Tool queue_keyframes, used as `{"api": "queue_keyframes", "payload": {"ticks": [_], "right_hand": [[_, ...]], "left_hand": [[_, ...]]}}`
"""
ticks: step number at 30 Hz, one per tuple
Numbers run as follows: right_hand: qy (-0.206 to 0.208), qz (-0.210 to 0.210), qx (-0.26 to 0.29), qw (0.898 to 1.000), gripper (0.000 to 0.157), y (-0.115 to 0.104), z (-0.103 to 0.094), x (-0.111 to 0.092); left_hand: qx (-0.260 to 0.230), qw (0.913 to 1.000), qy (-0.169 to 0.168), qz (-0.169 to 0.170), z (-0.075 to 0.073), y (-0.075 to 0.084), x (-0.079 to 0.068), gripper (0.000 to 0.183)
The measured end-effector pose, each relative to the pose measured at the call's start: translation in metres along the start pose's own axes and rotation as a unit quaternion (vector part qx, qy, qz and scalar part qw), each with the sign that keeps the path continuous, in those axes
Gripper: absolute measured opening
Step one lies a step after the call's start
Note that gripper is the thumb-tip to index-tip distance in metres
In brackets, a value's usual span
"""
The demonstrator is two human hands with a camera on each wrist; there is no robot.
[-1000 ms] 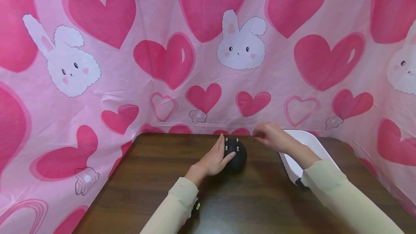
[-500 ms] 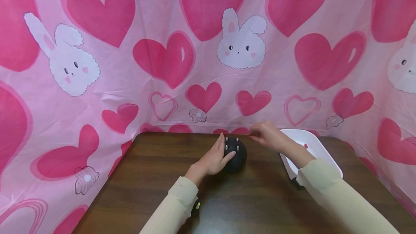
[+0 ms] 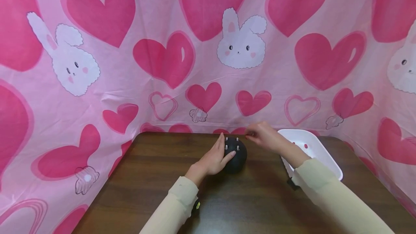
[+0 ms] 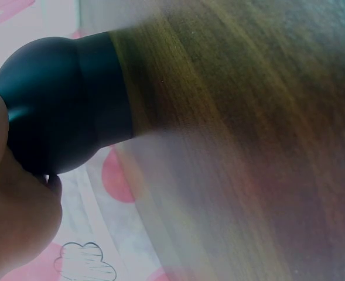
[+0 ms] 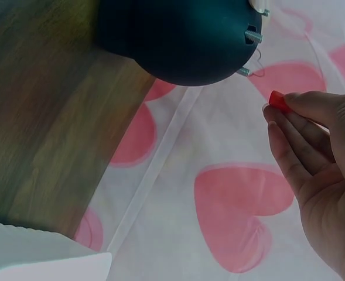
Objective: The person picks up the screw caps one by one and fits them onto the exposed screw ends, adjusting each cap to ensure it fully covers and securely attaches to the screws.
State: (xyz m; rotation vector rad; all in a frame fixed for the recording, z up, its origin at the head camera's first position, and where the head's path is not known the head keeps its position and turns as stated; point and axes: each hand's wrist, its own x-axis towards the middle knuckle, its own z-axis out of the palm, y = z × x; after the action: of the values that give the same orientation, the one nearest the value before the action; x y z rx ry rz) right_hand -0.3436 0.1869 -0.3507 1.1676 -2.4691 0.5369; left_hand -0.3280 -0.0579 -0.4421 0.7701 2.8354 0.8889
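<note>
A black ball-shaped body (image 3: 235, 164) on a short round base stands on the table. Several threaded metal studs (image 5: 253, 37) stick out of its top. My left hand (image 3: 212, 160) lies against its left side, fingers straight and thumb across the front. In the left wrist view part of that hand shows at the ball's rounded end (image 4: 46, 105). Just right of the studs, my right hand (image 3: 264, 136) pinches a small red cap (image 5: 279, 101) between thumb and fingertips. A gap separates the cap from the nearest stud in the right wrist view.
To the right, a white tray (image 3: 329, 160) sits partly behind my right forearm, with small red pieces (image 3: 306, 146) in it. The brown wooden table (image 3: 156, 176) ends at a pink heart-print cloth (image 3: 162, 60) hanging behind it.
My right hand has moved left toward the studs with the red cap. Red pieces in the tray have come into view behind the arm. My left hand keeps its place on the ball.
</note>
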Motion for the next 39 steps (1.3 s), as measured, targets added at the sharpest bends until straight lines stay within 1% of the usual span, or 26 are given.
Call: {"api": "queue_keyframes", "payload": {"ticks": [3,6,11,18,27,34,39], "right_hand": [[0.006,-0.009,0.004,1.000,0.015,0.000,0.001,0.002],[0.009,-0.014,0.005,1.000,0.014,0.000,0.003,0.003],[0.005,-0.008,0.010,1.000,0.013,-0.002,0.005,0.004],[-0.004,0.003,0.025,1.000,0.017,-0.004,0.008,0.007],[-0.011,-0.012,0.025,1.000,0.017,-0.005,0.014,0.012],[-0.028,0.010,0.037,0.999,0.018,-0.009,0.016,0.014],[-0.033,0.023,0.048,0.998,0.019,-0.008,0.019,0.015]], "left_hand": [[-0.001,1.0000,0.004,0.005,0.000,0.000,0.000,0.093],[0.005,1.0000,0.002,0.003,0.000,0.001,0.000,0.093],[0.005,1.0000,-0.001,-0.005,-0.001,0.002,0.000,0.094],[-0.001,0.9999,-0.001,-0.010,-0.002,0.003,-0.001,0.095],[0.000,1.0000,0.000,-0.005,-0.003,0.004,-0.002,0.094],[0.000,1.0000,0.001,-0.001,-0.003,0.002,-0.002,0.094],[-0.001,1.0000,0.003,0.001,-0.003,0.001,-0.001,0.094]]}}
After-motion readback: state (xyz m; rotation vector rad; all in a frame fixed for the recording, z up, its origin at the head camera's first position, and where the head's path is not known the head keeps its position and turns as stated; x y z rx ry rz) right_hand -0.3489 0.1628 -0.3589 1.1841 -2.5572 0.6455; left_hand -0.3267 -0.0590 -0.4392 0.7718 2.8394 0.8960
